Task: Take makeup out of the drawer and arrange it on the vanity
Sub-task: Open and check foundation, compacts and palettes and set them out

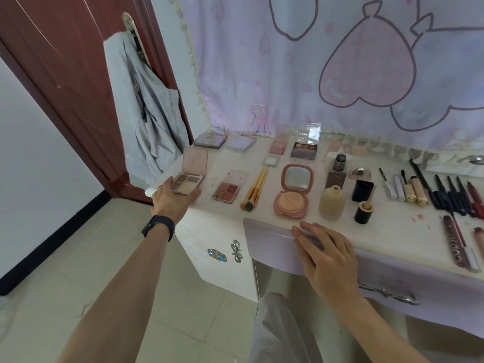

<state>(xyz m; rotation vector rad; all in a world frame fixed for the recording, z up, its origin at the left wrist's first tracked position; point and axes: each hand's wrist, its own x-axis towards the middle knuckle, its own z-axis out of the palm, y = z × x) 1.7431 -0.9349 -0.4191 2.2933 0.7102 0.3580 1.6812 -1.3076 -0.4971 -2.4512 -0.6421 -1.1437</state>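
My left hand [172, 199] grips an open pink eyeshadow palette [192, 174] at the left end of the white vanity top [392, 226]. My right hand [327, 258] lies flat with straight fingers on the top front edge of the lilac drawer [269, 244], which looks pushed in. Laid out on the vanity are a red four-pan palette [227, 191], a bundle of brushes [255, 191], an open peach powder compact [292, 192], a beige foundation bottle [332, 203] and several pens and lip tubes [429, 189].
More palettes [305, 144] stand along the back under a lilac heart-print curtain [340, 61]. A red-brown door [65, 74] with a grey garment [146, 108] hung on it is at the left. A white side cabinet [222, 258] stands below the vanity's left end.
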